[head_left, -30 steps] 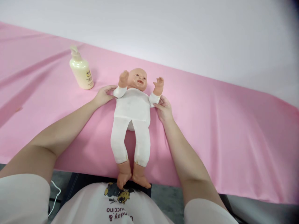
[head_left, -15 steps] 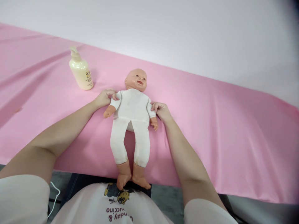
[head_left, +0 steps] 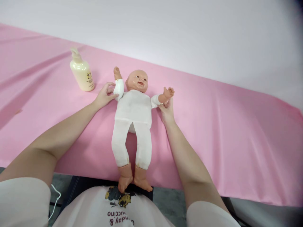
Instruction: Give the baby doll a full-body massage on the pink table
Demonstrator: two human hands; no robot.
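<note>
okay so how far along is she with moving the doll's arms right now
Done: the doll lies face up on the pink sheet, dressed in white, feet over the near edge. In hand: the left hand holds one sleeve with that arm raised beside the head; the right hand holds the other arm out sideways. Left: the pump bottle stands untouched, apart from both hands.

Bright, even light w/ soft shadows, slight edge warp, dark top-right corner

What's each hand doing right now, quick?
Left hand: closed on the doll's upper arm, which points up beside the head.
Right hand: gripping the doll's other arm at the sleeve, held out sideways.
</note>
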